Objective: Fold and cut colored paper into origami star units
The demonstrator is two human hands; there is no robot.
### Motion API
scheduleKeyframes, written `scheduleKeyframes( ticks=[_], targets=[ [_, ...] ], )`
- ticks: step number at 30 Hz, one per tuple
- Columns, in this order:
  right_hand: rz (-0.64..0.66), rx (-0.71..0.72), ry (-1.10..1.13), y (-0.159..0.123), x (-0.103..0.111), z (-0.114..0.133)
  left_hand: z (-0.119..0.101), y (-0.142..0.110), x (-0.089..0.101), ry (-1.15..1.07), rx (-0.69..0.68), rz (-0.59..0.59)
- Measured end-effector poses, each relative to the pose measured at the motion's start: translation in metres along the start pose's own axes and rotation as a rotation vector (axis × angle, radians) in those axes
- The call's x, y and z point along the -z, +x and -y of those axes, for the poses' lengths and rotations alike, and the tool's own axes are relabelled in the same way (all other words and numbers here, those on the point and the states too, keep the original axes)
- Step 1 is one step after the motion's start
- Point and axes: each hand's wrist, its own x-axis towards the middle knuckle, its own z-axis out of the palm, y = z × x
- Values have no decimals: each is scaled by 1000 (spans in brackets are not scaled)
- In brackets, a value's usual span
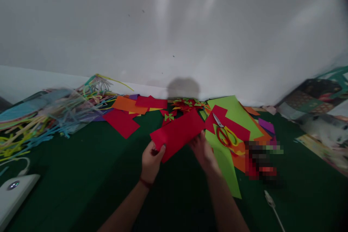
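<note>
"Two bare hands of yours are at the red sheet (178,136), which slants in front of you, its far end towards one o'clock. Is your left hand (151,159) closed on it?"

"Yes, your left hand has it clamped at the sheet's eight o'clock side, your thumb on top and the fingers mostly hidden beneath. You wear a dark red band (146,182) on that wrist."

"And your right hand (202,152)?"

"You have it at the four o'clock side, the fingers by the lower edge and partly behind it. Whether they pinch the paper, I cannot tell."

"What do you have around the sheet?"

"At your three o'clock, scissors (225,130) with red and yellow handles lie on red and green paper, their blades pointing to eleven o'clock. At twelve to one o'clock you have a heap of red and green cut pieces (189,103), and at eleven a small green cutout (169,117). Another red sheet lies at ten."

"Farther out?"

"You have a tangle of coloured strips (62,112) at nine to ten o'clock, a white device (17,195) at eight, and a white cable end (269,198) at four, all on the dark green tabletop (108,174)."
</note>
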Motion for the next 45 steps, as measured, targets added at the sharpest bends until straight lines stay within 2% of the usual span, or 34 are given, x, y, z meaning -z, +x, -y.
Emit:
scheduleKeyframes(
  ticks=[1, 3, 5, 7, 10, 13, 15, 19, 22, 26, 29, 31, 36, 45],
  targets=[
    [-16, 3, 1, 0, -6, -3, 1, -5, -4, 7, -1, 19],
    [-130, 36, -6, 1, -12, -6, 4, -13, -10, 27, 37, 59],
    [-235, 63, -27, 5, -10, -4, 7, -16, -9, -18, 113, 98],
    [-264, 50, -79, 6, -4, 2, 6, -13, -2, -116, 156, 126],
    [-192, -1, -195, 0, 3, 10, -5, 1, 12, -265, 138, 145],
    [-58, -48, -266, -11, 1, 13, -23, 19, 18, -205, 113, 247],
    [12, -76, -288, -17, -4, 14, -36, 28, 13, -135, 82, 323],
    [114, -119, -341, -17, -14, 17, -52, 41, -6, 7, 23, 317],
    [146, -46, -300, -6, -20, 25, -56, 51, -17, 11, 6, 266],
    [-46, 157, -336, 16, -24, 35, -59, 64, -24, 14, -13, 180],
    [-112, 220, -355, 28, -25, 38, -62, 69, -25, 49, -29, 129],
    [-111, 206, -359, 31, -25, 38, -65, 71, -24, 70, -34, 118],
    [-96, 148, -336, 27, -28, 40, -69, 72, -16, 86, -34, 184],
    [-36, 37, -271, 18, -39, 48, -76, 73, -10, 75, 21, 150]
  ],
)
